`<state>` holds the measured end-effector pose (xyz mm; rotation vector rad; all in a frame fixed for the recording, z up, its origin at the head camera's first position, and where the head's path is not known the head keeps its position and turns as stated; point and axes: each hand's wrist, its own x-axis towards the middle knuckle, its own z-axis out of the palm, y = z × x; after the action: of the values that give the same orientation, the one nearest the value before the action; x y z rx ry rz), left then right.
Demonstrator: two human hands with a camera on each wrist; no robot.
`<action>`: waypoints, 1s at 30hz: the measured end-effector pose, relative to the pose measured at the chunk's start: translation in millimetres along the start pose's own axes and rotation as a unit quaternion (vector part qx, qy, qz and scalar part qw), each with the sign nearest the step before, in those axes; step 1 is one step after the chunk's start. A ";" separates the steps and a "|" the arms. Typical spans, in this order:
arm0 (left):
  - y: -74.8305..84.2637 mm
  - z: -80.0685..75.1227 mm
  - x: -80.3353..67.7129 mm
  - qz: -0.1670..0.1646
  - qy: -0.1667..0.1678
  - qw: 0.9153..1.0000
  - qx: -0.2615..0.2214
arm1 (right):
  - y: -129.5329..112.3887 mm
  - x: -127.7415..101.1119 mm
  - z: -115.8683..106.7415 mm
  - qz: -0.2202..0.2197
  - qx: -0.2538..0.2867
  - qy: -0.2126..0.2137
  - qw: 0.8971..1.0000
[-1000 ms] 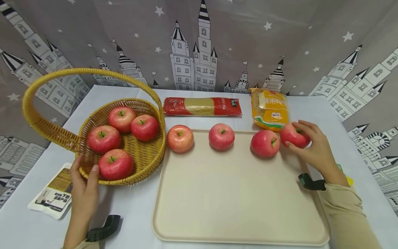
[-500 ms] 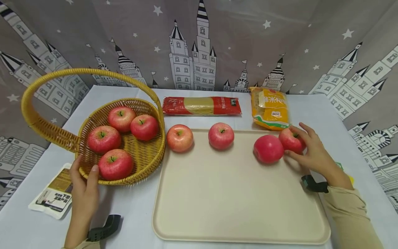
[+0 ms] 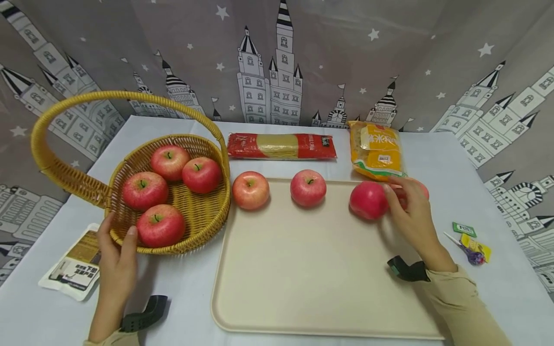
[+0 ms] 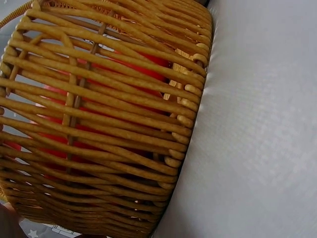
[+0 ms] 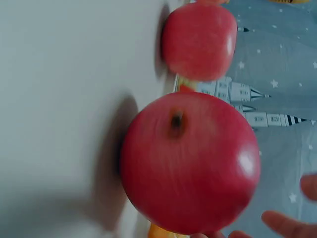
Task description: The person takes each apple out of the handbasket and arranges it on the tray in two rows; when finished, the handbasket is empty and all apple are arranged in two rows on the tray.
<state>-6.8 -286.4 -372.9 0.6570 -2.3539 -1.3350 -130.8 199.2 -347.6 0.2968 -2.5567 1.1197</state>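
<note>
At the left, my left hand (image 3: 117, 269) holds the near rim of a yellow wicker basket (image 3: 203, 235), its raised handle arching over several red apples inside. In the left wrist view the woven basket side (image 4: 99, 119) fills the left half, with a fingertip (image 4: 9, 220) at its lower left. Over the tray's far right corner, my right hand (image 3: 411, 216) has its fingers loosely spread, with fingertips at a red apple (image 3: 368, 202). This apple (image 5: 190, 163) is large in the right wrist view. Another apple (image 3: 421, 187) is mostly hidden behind the hand.
Along the beige tray's (image 3: 320, 269) far edge sit an orange-red apple (image 3: 251, 191) and a pink-red apple (image 3: 308, 188). Behind lie a red noodle packet (image 3: 281, 146) and a yellow bag (image 3: 376, 149). A lollipop (image 3: 473, 254) lies right, a white-and-gold pouch (image 3: 78, 269) left.
My right hand has let go of the rightmost apple and moved left to the neighbouring one. That neighbour rolled, its stem turning out of the head view. The left hand has stayed at the basket.
</note>
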 end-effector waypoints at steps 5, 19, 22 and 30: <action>-0.8 0.3 0.3 0.000 0.000 1.000 -0.002 | -6.5 9.9 9.9 0.044 -0.045 -0.042 0.997; -0.5 0.9 -0.1 -0.001 -0.001 1.000 -0.005 | -7.1 21.8 7.4 0.170 -0.030 -0.325 0.930; 0.1 0.2 0.2 0.000 -0.001 1.000 -0.004 | -6.3 19.8 4.6 0.158 -0.030 -0.349 0.923; 0.8 -0.7 0.0 -0.001 -0.001 1.000 -0.006 | -2.1 15.5 12.2 0.164 -0.001 -0.298 0.940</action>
<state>-6.6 -286.6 -371.9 0.6542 -2.3443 -1.3501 -147.1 187.9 -348.0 0.2424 -3.2360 1.2966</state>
